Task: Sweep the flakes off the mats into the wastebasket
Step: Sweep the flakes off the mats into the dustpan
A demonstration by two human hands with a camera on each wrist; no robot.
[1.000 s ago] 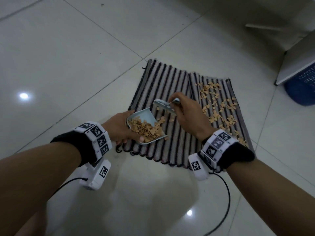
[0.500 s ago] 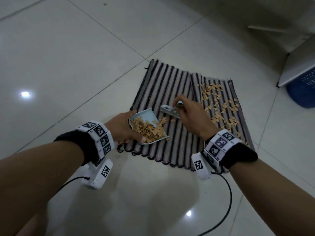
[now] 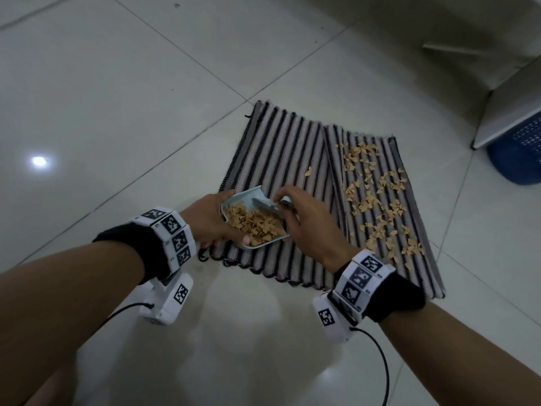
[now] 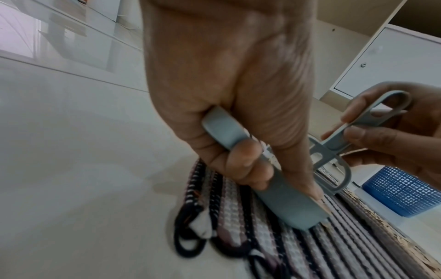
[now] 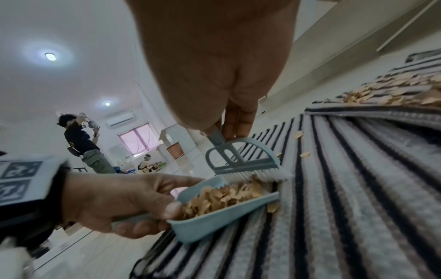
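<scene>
Flakes (image 3: 377,197) litter 2 striped mats (image 3: 281,159) on glossy floor tiles (image 3: 117,98).

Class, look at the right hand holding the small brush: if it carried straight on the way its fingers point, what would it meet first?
Most likely the dustpan: the right hand points its brush toward the flakes in it. Depth is unclear.

Dim, cool overhead lighting. Ceiling lamps (image 5: 50,56) glare off the glossy floor (image 3: 39,161) at nine o'clock. Soft shadows pool beneath the forearms. Wide-angle bending curves tile lines at the edges; the near left hand (image 4: 226,75) is blurred.
</scene>
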